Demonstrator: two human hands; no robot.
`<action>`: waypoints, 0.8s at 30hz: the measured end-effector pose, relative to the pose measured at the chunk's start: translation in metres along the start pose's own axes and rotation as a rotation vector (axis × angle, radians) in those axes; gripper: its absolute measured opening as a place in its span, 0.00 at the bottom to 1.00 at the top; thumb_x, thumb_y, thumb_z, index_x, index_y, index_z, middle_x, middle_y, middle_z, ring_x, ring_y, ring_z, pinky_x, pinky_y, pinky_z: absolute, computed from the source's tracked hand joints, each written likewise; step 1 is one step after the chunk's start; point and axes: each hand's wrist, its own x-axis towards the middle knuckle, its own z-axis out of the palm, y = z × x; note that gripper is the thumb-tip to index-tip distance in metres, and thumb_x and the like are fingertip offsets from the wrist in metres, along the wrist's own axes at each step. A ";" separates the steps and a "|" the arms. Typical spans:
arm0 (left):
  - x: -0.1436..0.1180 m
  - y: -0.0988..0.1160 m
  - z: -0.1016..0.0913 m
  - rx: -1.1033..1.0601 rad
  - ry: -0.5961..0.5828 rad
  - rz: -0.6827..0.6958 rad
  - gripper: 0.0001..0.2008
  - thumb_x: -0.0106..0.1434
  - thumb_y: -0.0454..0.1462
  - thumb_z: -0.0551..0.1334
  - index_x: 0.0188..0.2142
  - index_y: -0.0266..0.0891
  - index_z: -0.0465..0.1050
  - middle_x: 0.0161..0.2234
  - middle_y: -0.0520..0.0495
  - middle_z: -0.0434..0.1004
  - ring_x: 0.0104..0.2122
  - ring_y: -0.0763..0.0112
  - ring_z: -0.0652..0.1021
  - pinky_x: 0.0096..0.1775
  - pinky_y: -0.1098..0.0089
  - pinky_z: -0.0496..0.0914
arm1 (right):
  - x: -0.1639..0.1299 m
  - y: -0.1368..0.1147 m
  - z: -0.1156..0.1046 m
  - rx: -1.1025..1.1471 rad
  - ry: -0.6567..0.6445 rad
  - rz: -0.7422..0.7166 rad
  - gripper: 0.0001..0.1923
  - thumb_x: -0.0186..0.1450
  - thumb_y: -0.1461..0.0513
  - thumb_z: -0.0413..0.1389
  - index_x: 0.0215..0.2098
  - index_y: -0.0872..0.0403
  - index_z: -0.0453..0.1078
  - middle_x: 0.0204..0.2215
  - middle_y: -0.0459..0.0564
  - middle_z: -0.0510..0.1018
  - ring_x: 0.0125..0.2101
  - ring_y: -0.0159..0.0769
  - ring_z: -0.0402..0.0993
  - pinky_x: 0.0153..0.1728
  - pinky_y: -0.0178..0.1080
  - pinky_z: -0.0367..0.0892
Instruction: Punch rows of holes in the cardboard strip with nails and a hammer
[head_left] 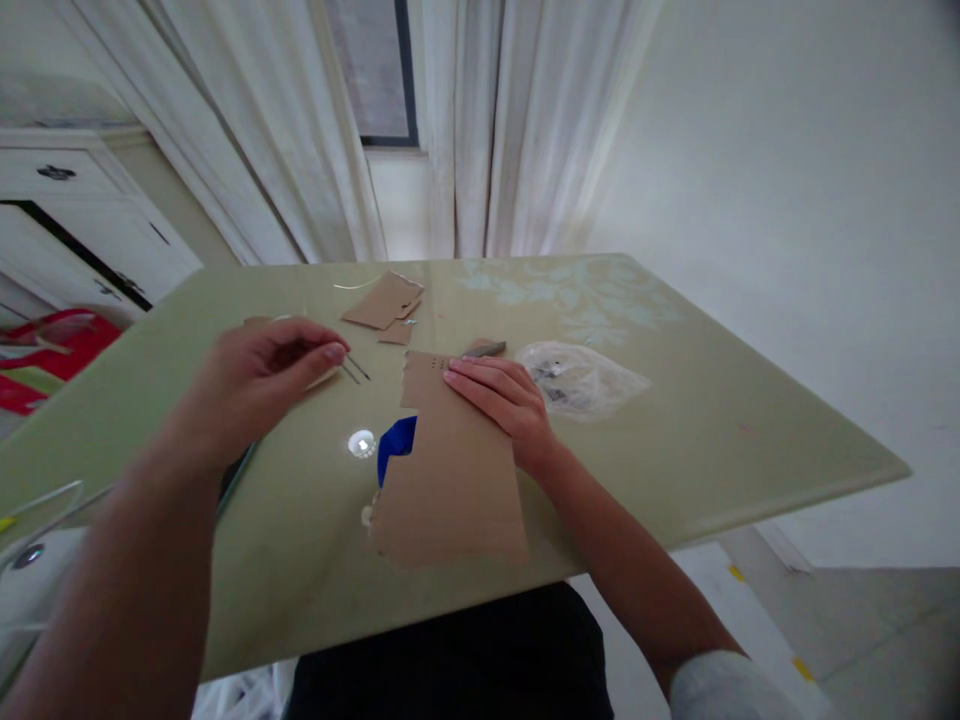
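Observation:
My left hand [289, 355] is raised over the left side of the table. Pinched between its thumb and fingers is a thin dark needle-like rod [359, 367], tip pointing down and right; a similar thin line beside it may be its reflection. My right hand [506, 395] lies flat, fingers stretched, on a brown cardboard piece [457, 490]. Small dark holes dot the cardboard near the fingertips. A grey tool [487, 349] sticks out just beyond those fingers, its kind unclear. Under the cardboard's left edge a blue object [396, 440] shows in part.
Cardboard scraps [384, 300] lie at the back of the glossy table [720, 450]. Right of my right hand rests a clear plastic bag [585, 380] with small dark items inside. A red bag [75, 345] and a white cabinet [82, 215] stand to the left.

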 end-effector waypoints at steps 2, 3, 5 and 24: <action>-0.002 -0.032 0.027 -0.043 -0.203 -0.294 0.29 0.62 0.63 0.69 0.37 0.39 0.84 0.32 0.48 0.85 0.32 0.65 0.79 0.37 0.65 0.75 | -0.001 0.001 0.001 0.005 0.022 0.035 0.31 0.81 0.62 0.57 0.79 0.41 0.64 0.67 0.52 0.81 0.65 0.47 0.78 0.67 0.53 0.74; -0.004 -0.046 0.039 -0.044 -0.234 -0.408 0.31 0.57 0.65 0.70 0.36 0.39 0.84 0.32 0.46 0.85 0.32 0.61 0.80 0.37 0.63 0.75 | -0.001 0.002 0.001 0.006 0.027 0.052 0.31 0.80 0.61 0.57 0.79 0.41 0.64 0.66 0.52 0.81 0.64 0.47 0.79 0.66 0.53 0.75; -0.012 -0.069 0.055 -0.022 -0.289 -0.531 0.30 0.53 0.64 0.69 0.34 0.40 0.84 0.32 0.43 0.86 0.34 0.56 0.81 0.39 0.61 0.74 | -0.002 0.002 0.001 0.010 0.019 0.081 0.31 0.80 0.60 0.58 0.79 0.40 0.64 0.66 0.52 0.81 0.64 0.48 0.79 0.65 0.54 0.75; -0.030 -0.083 0.076 0.137 -0.341 -0.521 0.22 0.59 0.55 0.65 0.43 0.42 0.81 0.34 0.46 0.86 0.34 0.56 0.83 0.38 0.62 0.72 | 0.000 -0.008 0.004 -0.006 0.025 0.081 0.25 0.80 0.60 0.59 0.74 0.47 0.72 0.60 0.58 0.83 0.58 0.51 0.81 0.62 0.57 0.76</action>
